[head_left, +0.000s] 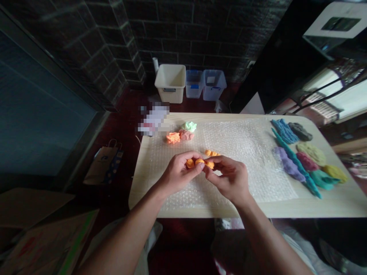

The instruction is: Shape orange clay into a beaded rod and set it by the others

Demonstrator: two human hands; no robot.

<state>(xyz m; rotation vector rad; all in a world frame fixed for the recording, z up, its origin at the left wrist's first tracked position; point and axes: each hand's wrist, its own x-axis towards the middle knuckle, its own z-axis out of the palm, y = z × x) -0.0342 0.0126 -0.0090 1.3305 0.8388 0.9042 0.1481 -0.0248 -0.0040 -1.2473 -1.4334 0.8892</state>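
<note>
Both of my hands meet over the bubble wrap [246, 137] on the table. My left hand [178, 170] is closed, its thumb and fingers pinching a lumpy orange piece of modelling clay [190, 163]. The fingers of my right hand [233, 178] pinch the right end of the same row of orange lumps; whether the lumps are joined is hard to tell. Just beyond my fingers lies another knobbly orange clay strip [212, 153]. Farther off on the left sit crinkled clay pieces: bright orange [173, 138], reddish brown [187, 135] and pale green [189, 126].
Several coloured clay pieces lie at the table's right, among them a long teal strip [298, 164], a purple piece [289, 164] and a blue one [284, 131]. Behind the table stand a white bin [171, 94] and two clear boxes. A paper bag [99, 164] is on the floor.
</note>
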